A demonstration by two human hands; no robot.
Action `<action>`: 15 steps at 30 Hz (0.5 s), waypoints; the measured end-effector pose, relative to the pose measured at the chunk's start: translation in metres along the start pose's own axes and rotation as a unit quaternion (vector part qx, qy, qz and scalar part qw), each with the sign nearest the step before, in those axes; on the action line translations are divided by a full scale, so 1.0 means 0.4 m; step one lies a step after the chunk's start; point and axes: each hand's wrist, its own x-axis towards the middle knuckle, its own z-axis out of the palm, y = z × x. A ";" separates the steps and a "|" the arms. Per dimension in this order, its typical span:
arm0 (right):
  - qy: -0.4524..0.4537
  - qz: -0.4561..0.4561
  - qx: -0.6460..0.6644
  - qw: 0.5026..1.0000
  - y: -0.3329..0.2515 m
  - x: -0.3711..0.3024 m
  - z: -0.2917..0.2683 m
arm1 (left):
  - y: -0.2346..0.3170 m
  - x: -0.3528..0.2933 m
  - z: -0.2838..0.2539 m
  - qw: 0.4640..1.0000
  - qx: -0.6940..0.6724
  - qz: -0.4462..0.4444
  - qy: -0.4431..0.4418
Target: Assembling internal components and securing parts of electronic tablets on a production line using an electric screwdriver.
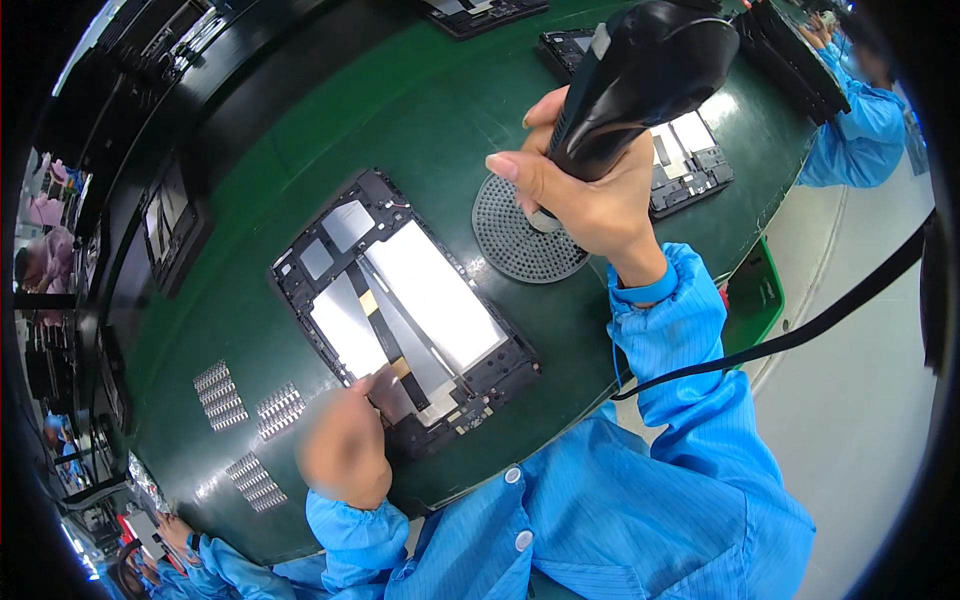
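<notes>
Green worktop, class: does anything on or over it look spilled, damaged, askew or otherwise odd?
Nothing looks spilled or plainly damaged. The open flat device lies slanted on the green worktop, its inside showing. Oddest is the left hand at the device's near end: it looks blurred, so its shape is unclear.

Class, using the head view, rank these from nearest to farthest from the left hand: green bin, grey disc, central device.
1. Central device: right beside the left hand, ahead and to the right.
2. Grey disc: beyond the device, to its right.
3. Green bin: far right, past the table edge.
</notes>
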 end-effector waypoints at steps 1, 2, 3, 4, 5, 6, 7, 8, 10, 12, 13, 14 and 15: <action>-0.002 -0.001 -0.005 1.000 0.000 0.000 -0.001 | -0.001 0.002 -0.004 1.000 0.000 0.000 -0.001; -0.004 -0.003 -0.010 1.000 0.000 -0.001 -0.003 | -0.003 0.003 -0.011 1.000 0.016 0.012 -0.003; -0.004 -0.002 -0.009 1.000 0.000 0.000 -0.002 | -0.006 0.004 -0.019 0.999 0.032 0.025 -0.005; -0.003 -0.003 -0.004 1.000 0.000 0.000 -0.002 | -0.010 0.001 -0.029 0.999 0.032 0.025 -0.006; -0.002 -0.004 0.001 1.000 0.000 0.000 -0.002 | -0.014 -0.005 -0.039 0.999 0.030 -0.007 -0.009; -0.002 -0.004 0.001 1.000 0.000 0.000 -0.002 | -0.017 -0.009 -0.044 0.999 0.027 -0.038 -0.012; -0.002 -0.006 -0.004 1.000 -0.002 0.001 -0.003 | -0.018 -0.011 -0.039 0.998 -0.011 -0.059 0.016; -0.002 -0.009 -0.009 1.000 -0.004 0.001 -0.005 | -0.021 -0.011 -0.036 0.998 -0.011 -0.059 0.015; -0.002 -0.005 -0.012 1.000 -0.004 -0.001 -0.006 | -0.029 -0.010 -0.031 0.994 -0.021 -0.088 0.058; -0.001 0.000 -0.016 1.000 -0.006 -0.002 -0.008 | -0.032 -0.011 -0.030 0.992 -0.026 -0.115 0.047; 0.001 0.003 -0.017 1.000 -0.006 -0.003 -0.008 | -0.033 -0.011 -0.030 0.989 -0.029 -0.142 0.037; 0.002 0.007 -0.018 1.000 -0.007 -0.002 -0.007 | -0.033 -0.012 -0.031 0.989 -0.028 -0.142 0.038; -0.002 0.006 -0.013 1.000 -0.011 -0.002 0.002 | -0.031 -0.017 -0.036 0.984 -0.037 -0.168 0.037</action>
